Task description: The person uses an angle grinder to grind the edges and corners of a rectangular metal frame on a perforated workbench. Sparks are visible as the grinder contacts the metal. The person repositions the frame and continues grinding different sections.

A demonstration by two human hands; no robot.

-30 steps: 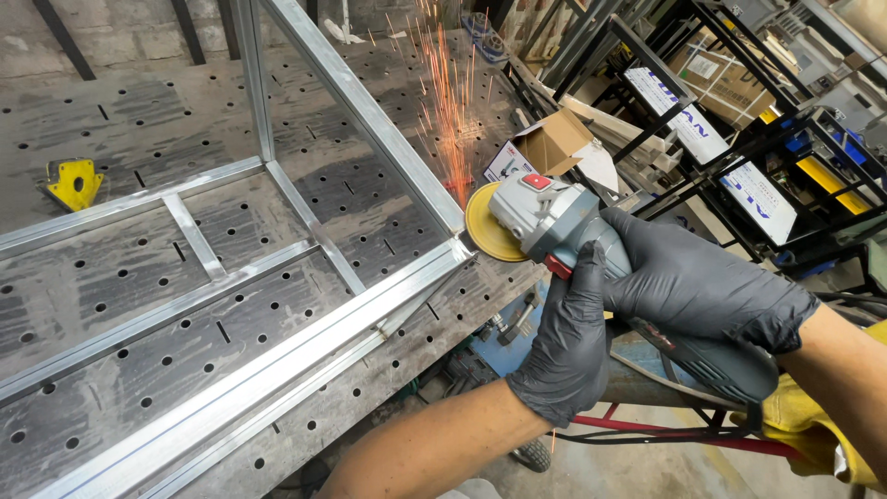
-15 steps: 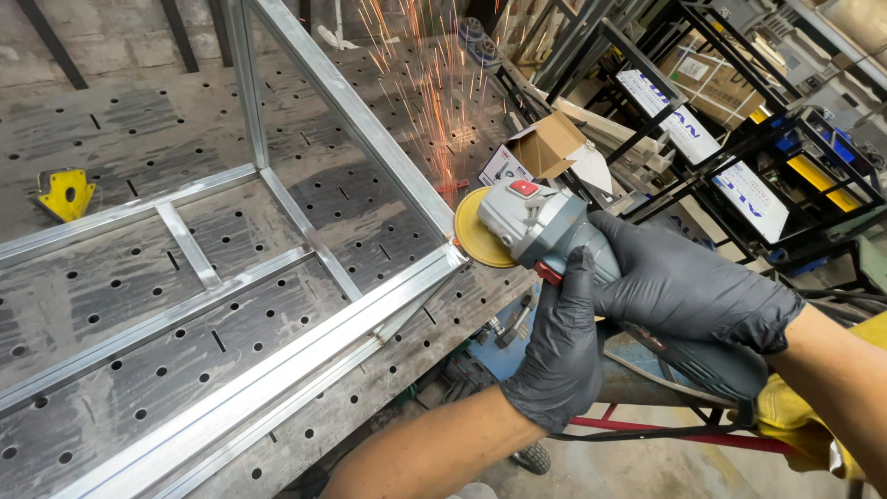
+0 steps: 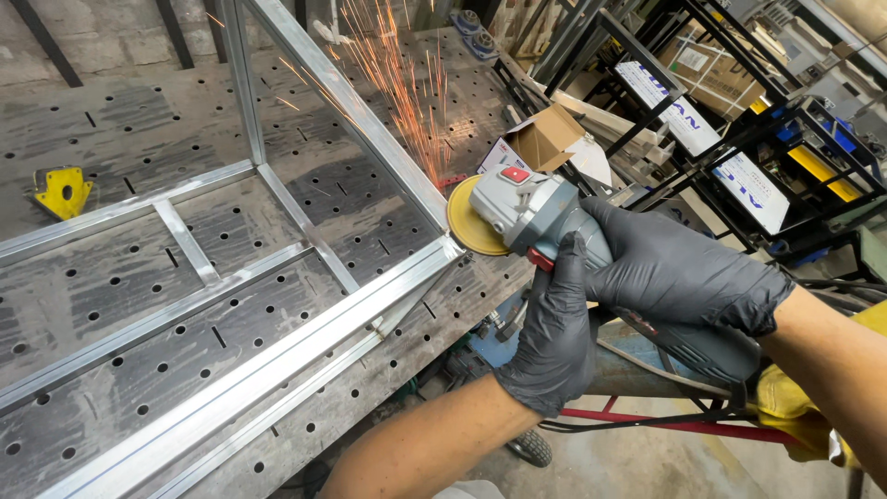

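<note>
Both gloved hands, the left hand (image 3: 554, 342) and the right hand (image 3: 679, 273), grip the grey grinder (image 3: 531, 217) tight, its yellow disc (image 3: 473, 229) seemingly touching the metal frame (image 3: 370, 120) corner (sparks fly up), so the grinding step needs steady, gentle pushing.

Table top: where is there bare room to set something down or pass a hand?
Bare perforated table lies left of the upright bar, above the yellow magnet. More shows inside the frame between its rails. The corner is crowded: both hands, left and right, grip the grinder, and sparks fly.
</note>
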